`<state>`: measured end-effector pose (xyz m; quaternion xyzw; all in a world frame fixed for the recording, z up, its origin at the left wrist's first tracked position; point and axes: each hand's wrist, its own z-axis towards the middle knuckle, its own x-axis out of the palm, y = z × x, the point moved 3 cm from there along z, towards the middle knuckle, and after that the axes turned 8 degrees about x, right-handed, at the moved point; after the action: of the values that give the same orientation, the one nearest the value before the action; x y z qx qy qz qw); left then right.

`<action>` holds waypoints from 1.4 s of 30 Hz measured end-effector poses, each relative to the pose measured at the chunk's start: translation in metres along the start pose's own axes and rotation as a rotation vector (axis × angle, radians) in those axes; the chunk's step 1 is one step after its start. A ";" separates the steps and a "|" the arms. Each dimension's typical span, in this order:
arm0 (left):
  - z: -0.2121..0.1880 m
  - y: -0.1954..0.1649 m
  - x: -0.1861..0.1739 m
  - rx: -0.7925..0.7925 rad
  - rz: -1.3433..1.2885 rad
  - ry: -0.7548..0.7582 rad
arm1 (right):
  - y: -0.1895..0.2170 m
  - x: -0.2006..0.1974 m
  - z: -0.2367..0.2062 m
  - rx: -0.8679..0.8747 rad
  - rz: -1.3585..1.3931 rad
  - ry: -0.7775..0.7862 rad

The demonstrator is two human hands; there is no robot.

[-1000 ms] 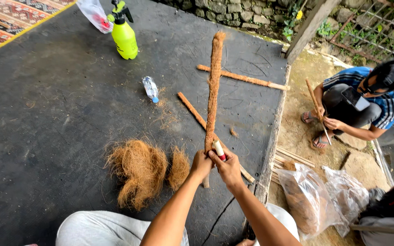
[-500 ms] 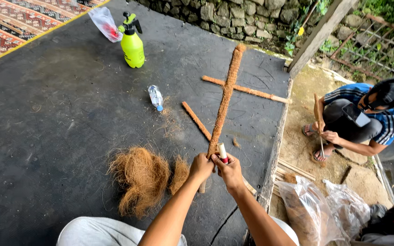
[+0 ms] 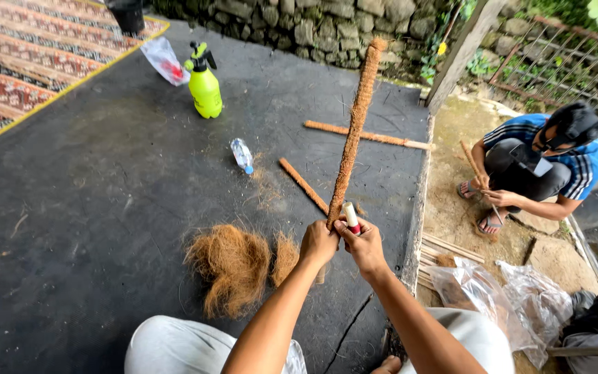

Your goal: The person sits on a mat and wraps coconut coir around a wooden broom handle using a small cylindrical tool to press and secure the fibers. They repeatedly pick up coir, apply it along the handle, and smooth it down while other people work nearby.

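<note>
Left hand [image 3: 318, 244] is closed around the lower end of a coir-wrapped pole [image 3: 353, 136], which rises tilted away over the dark mat [image 3: 70, 208]. Right hand [image 3: 365, 246] grips a small white spool with a red band [image 3: 350, 216], pressed against the pole just above the left hand.

Risk (judgement): the pole is held only at its base, so the long free end could swing or slip; the fibre wrap could loosen if the grip slackens.

Loose coir heap [image 3: 233, 263] lies just left of the hands. Containers: clear bottle [image 3: 242, 154] on its side, contents unclear; yellow-green sprayer [image 3: 205, 84] upright; clear bags [image 3: 500, 294] at right, holding brown fibre.
</note>
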<state>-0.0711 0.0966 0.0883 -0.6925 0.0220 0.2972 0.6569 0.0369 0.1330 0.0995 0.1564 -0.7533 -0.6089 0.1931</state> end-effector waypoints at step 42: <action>0.073 -0.066 -0.121 0.019 -0.007 -0.276 | 0.137 0.079 0.056 -0.271 -0.003 0.187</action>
<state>-0.1712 0.1291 0.2038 -0.6389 -0.0680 0.3872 0.6613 -0.0590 0.1725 0.2311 0.1861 -0.6428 -0.6880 0.2809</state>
